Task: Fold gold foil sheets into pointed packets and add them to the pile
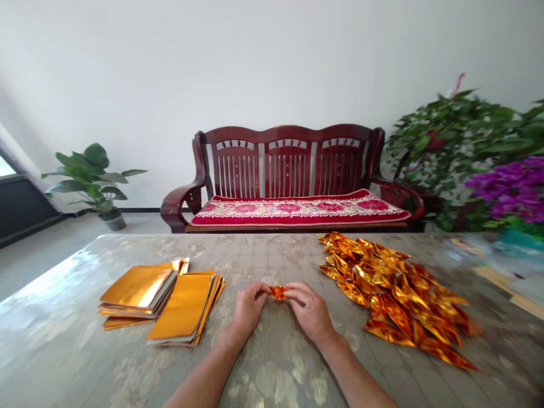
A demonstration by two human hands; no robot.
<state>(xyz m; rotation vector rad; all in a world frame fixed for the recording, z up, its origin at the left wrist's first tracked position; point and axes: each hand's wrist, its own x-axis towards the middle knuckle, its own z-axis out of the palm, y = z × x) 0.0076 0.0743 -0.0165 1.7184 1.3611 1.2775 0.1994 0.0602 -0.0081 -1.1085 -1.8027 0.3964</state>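
Between my hands, low over the middle of the table, is a small piece of folded gold foil paper (279, 292). My left hand (250, 306) pinches its left end, and the fingers of my right hand (311, 310) close on its right end. Both ends are hidden by fingertips. To the left lie two stacks of flat gold foil paper sheets, one stack (138, 286) behind and the nearer one (182, 306) closer to my left hand. On the right spreads a pile of folded, pointed gold foil pieces (391, 289).
A patterned cloth covers the table (272, 362). Plastic bags (465, 249) and purple flowers (512, 190) are at the right edge. Beyond the table stands a dark red wooden bench (289, 164) with a red floral cushion (297, 209). A potted plant (96, 175) is on the floor at left.
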